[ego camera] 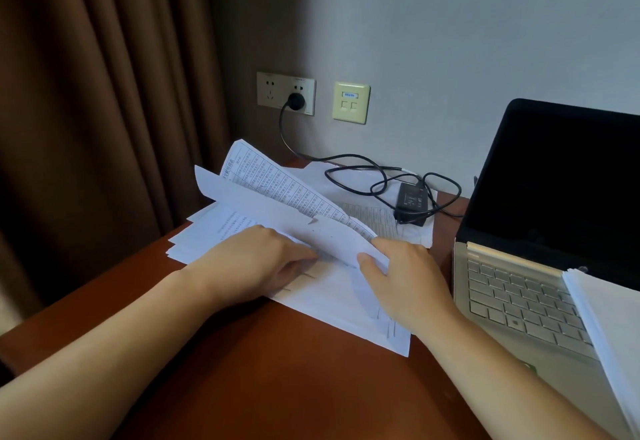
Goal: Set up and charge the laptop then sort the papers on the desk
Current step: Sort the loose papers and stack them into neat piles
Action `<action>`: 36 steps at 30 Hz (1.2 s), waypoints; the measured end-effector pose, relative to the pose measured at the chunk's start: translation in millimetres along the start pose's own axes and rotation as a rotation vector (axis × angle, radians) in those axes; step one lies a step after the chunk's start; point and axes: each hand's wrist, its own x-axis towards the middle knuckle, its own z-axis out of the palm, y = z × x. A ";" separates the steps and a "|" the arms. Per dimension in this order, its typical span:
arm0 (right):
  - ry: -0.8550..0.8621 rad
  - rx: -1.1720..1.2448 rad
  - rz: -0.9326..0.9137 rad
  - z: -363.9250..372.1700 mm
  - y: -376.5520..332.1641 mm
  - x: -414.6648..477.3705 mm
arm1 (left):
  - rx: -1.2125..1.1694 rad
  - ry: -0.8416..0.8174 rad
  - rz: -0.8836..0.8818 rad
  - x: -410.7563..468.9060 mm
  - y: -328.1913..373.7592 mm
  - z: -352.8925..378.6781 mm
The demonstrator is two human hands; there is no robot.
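Your right hand (405, 277) pinched the lifted sheets (277, 204) by one corner. Your left hand (256, 259) pressed, loosely open, on the pile (207, 232) beside the laptop (519, 294). That thin pinch could have let sheets slip.

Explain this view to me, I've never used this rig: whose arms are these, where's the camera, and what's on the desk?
There is no machine here: a person works bare-handed, and the single picture comes from a camera worn on their head, looking down at the desk. The left hand rests on a loose pile of papers, fingertips tucked beneath the lifted sheets. The right hand pinches the corner of those lifted sheets, holding them up. To the right stands an open laptop with a dark screen; another paper stack lies partly over its keyboard. Behind the papers sits a charger brick, its plug in the wall socket. Where its cable meets the laptop is hidden.
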 end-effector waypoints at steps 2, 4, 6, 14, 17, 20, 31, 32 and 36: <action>-0.005 0.003 0.000 0.0 0.0 0.1 | -0.072 -0.070 -0.033 -1.2 -5.0 -1.6; -0.009 -0.003 0.001 -0.1 -0.3 0.2 | -0.081 -0.111 -0.022 -0.6 -6.1 -2.9; -0.018 -0.005 0.006 -0.7 -1.1 0.1 | -0.056 -0.098 -0.002 1.1 -3.5 -4.3; -0.006 0.015 -0.017 -1.8 -5.3 -1.1 | -0.003 0.042 0.070 5.0 7.8 6.1; 0.005 0.037 -0.024 -2.0 -4.6 -1.3 | 0.006 0.075 0.087 4.6 4.3 7.3; 0.028 0.072 -0.010 -0.6 -1.3 0.2 | 0.030 0.114 0.064 3.7 1.7 8.6; -0.030 -0.088 -0.161 0.8 -6.8 -2.3 | 0.069 0.366 0.075 7.1 4.7 -4.3; 0.004 -0.085 -0.127 1.0 -5.1 -1.2 | 0.103 0.423 0.090 7.3 5.3 -5.4; 0.132 0.064 0.074 -0.1 4.2 5.4 | 0.183 0.521 0.102 7.0 11.2 -9.3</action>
